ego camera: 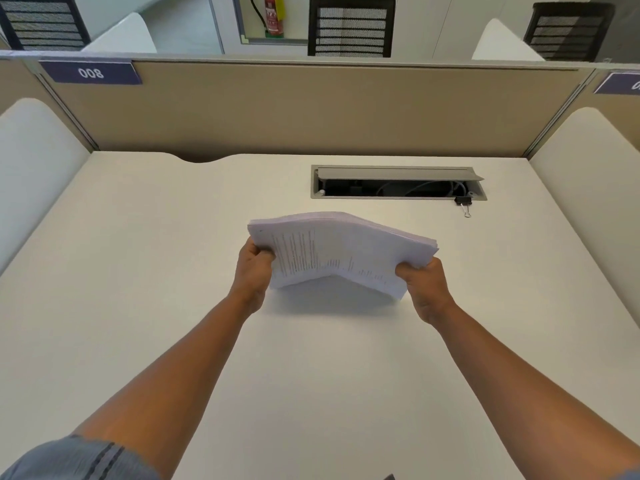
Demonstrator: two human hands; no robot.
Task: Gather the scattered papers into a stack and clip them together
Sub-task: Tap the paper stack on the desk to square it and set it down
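A thick stack of white printed papers (341,249) hangs above the middle of the white desk (156,271), bowed upward in its centre. My left hand (254,271) grips the stack's left edge, thumb on top. My right hand (424,287) grips the right edge the same way. A black binder clip (464,202) with silver handles lies on the desk to the far right of the stack, at the corner of the cable tray, apart from both hands.
An open cable tray (398,183) with a raised grey lid is sunk into the desk behind the stack. Beige partition panels (311,109) wall the desk at the back, white curved dividers stand at both sides. Black chairs stand beyond the partition.
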